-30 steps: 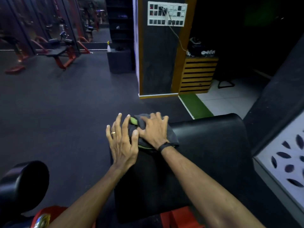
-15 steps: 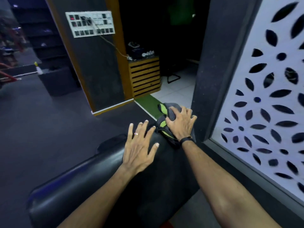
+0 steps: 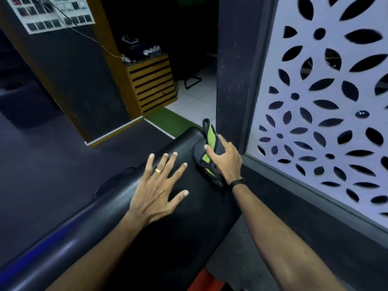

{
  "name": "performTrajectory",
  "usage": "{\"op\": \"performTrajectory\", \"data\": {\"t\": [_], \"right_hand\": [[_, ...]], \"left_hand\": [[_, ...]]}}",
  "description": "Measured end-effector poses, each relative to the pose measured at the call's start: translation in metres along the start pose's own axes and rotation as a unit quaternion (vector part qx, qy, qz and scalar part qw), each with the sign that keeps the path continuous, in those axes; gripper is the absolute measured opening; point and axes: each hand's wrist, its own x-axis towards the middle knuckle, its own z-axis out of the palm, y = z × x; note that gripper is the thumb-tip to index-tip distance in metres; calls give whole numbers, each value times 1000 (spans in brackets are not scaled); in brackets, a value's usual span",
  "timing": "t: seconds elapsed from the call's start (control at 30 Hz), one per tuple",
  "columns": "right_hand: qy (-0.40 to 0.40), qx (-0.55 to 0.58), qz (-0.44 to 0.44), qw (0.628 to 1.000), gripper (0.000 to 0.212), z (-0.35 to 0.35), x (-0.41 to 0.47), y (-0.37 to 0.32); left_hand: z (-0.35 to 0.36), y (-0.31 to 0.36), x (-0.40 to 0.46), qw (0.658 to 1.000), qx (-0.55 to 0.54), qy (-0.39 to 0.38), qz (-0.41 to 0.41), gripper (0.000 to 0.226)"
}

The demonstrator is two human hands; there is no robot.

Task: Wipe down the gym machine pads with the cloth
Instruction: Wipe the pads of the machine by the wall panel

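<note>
Big black pad (image 3: 117,238) runs long and low, close beside the wall (image 3: 233,80). Left hand (image 3: 156,189) lies flat on top, fingers spread wide, likely to hold steady. Right hand (image 3: 225,159) closes its grip around the cloth (image 3: 210,136), pressed on the pad's far end to rub there.

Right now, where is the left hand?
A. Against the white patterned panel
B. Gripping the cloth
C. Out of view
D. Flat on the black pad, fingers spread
D: the left hand lies open on the black pad, while the right hand presses the grey and green cloth at the pad's far end.
</note>
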Motion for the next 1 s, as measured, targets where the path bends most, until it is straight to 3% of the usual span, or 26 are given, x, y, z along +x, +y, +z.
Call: {"op": "performTrajectory", "data": {"t": [0.2, 0.37, 0.6, 0.77, 1.0], "right_hand": [[53, -50, 59, 996, 88, -11, -51, 58], [92, -68, 138, 984, 70, -13, -87, 74], [117, -29, 294, 948, 80, -7, -128, 70], [121, 65, 386, 912, 86, 7, -163, 56], [118, 53, 366, 922, 82, 39, -249, 5]], "left_hand": [[1, 2, -2, 998, 30, 3, 60, 76], [1, 4, -4, 994, 52, 17, 95, 77], [1, 6, -12, 989, 37, 47, 133, 75], [-3, 12, -51, 991, -37, 104, 78, 65], [-19, 1, -109, 995, -36, 95, 21, 62]]}}
